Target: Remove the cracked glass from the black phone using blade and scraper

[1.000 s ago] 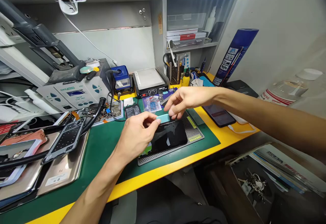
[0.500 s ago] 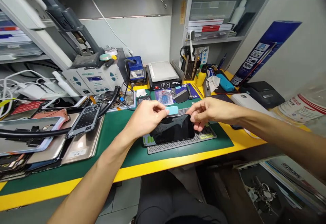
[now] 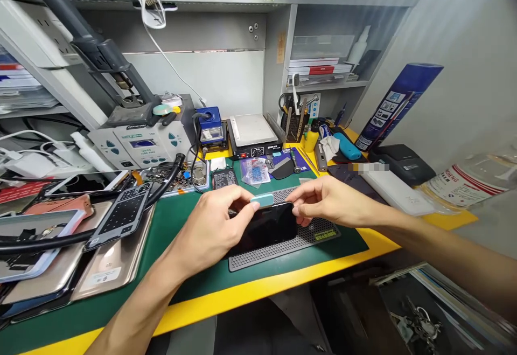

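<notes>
A phone with a dark glossy screen is tilted over a grey perforated mat, its far long edge raised and the screen facing me. Between thumb and fingers of my left hand is a thin light-blue plastic piece, held along that far edge; whether it goes under the screen is hidden. My right hand pinches the phone at its far right corner. The left end of the phone is covered by my left hand.
Left of the green work mat lies a stack of phone shells. Behind are a parts tray, a soldering station and a heating plate. A clear bottle stands at right.
The phone's far edge has risen, so its screen now tilts toward me. Both hands keep their holds. My view has tipped upward, showing more of the shelf.
</notes>
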### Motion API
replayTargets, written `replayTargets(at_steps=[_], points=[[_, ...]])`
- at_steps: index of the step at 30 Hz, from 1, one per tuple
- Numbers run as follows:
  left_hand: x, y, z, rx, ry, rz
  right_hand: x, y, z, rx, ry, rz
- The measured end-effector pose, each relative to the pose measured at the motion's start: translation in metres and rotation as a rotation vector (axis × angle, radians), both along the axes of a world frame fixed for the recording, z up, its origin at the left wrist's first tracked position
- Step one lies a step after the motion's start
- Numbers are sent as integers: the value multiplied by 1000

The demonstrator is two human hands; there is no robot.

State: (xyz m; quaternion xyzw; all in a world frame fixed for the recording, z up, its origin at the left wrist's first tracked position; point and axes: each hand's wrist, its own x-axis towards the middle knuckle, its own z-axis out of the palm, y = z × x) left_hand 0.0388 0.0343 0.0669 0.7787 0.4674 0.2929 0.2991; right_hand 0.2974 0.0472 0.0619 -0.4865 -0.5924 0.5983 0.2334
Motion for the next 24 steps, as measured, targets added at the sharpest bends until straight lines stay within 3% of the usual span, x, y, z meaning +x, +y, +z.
replayTargets(at_steps=[6, 24], points=[[1, -2, -4, 169, 72, -13, 1, -1, -1, 1, -2, 0], [-9, -2, 7, 200, 206, -105, 1, -6, 4, 65, -84, 30]])
